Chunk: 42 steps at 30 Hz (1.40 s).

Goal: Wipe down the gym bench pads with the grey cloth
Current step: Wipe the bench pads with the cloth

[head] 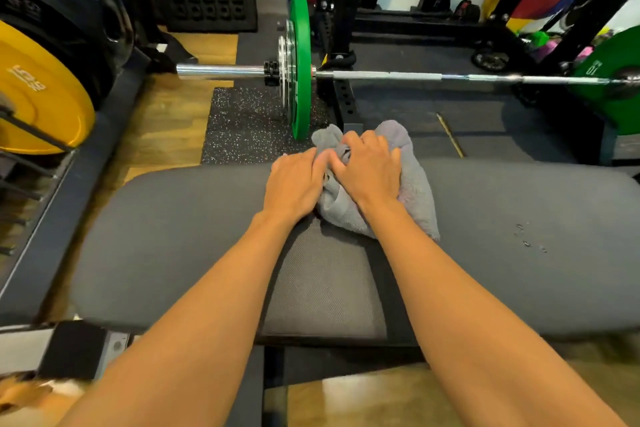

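At the far edge of the bench pad (173, 236) the grey cloth (415, 191) lies bunched; the right hand (370, 173) grips its middle, the left hand (294, 184) pinches its left fold; droplets (526, 239) dot the pad rightward, a barbell (381, 75) lies beyond

Bright, even light fills the gym and the shadows lie soft. My left grip (294, 184) and right grip (369, 173), both closed on the grey cloth (415, 191), show sharp at the middle. Glare shines off the barbell sleeve (221, 72) and the wooden floor (346, 388). Toward the edges everything bends and smears: the yellow plate (38, 94) bulges, and the left end of the surface (114, 236) blurs.
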Motion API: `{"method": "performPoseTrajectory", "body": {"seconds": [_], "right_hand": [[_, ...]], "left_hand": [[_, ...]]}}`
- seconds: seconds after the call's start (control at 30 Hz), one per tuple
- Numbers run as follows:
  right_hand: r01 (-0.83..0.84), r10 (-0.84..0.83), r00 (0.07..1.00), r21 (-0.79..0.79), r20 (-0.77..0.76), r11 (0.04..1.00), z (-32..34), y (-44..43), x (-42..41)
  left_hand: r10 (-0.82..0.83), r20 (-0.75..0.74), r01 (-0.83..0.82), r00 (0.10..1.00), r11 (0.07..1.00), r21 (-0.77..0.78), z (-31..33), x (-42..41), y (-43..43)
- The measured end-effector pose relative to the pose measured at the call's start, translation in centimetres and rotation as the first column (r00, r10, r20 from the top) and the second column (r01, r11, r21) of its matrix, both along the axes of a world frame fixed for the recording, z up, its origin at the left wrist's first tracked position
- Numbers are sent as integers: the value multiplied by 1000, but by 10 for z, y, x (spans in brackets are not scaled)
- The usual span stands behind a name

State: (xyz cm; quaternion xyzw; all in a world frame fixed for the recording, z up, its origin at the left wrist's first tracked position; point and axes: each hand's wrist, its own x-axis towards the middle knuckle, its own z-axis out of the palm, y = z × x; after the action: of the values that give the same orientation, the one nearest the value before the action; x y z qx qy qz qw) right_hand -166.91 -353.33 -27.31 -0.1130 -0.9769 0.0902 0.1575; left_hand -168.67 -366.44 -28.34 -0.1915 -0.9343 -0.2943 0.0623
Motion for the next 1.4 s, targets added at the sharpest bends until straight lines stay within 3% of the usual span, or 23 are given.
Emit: {"method": "performPoseTrajectory", "body": {"seconds": [0.2, 0.33, 0.4, 0.57, 0.63, 0.8, 0.87, 1.0, 1.17, 1.3, 1.4], "right_hand": [[-33, 33, 999, -22, 0, 999, 3, 4, 143], [6, -4, 1000, 54, -24, 998, -1, 8, 191], [40, -39, 999, 52, -30, 998, -2, 11, 177], [117, -111, 989, 61, -94, 991, -8, 35, 56], [85, -81, 994, 61, -73, 994, -7, 39, 8], [26, -31, 997, 67, 75, 997, 0, 37, -2], [31, -32, 997, 16, 64, 999, 3, 32, 35], [15, -16, 999, 44, 28, 999, 5, 32, 143], [19, -20, 1000, 97, 17, 995, 3, 38, 222], [97, -93, 995, 93, -45, 991, -5, 55, 165], [157, -151, 986, 87, -71, 984, -11, 78, 73]], "left_hand": [[-7, 112, 27, 994, 983, -179, 9, 13, 9], [-181, 189, 193, 965, 980, -48, 17, 11, 37], [-212, 175, 209, 961, 977, 38, 14, 5, 52], [-116, 273, 4, 955, 925, 379, -13, -12, 58], [-96, 261, -25, 960, 905, 426, -16, -18, 59], [-138, 254, 71, 957, 964, 255, -7, -10, 59], [-126, 289, 79, 949, 983, 168, -2, -4, 58], [-109, 168, 121, 980, 991, -65, 4, 16, 66], [-103, 80, 118, 991, 970, -212, 8, 15, 75], [-87, -37, 71, 996, 947, -313, 2, -9, 83], [-30, -55, 17, 998, 973, -229, -10, -23, 86]]}}
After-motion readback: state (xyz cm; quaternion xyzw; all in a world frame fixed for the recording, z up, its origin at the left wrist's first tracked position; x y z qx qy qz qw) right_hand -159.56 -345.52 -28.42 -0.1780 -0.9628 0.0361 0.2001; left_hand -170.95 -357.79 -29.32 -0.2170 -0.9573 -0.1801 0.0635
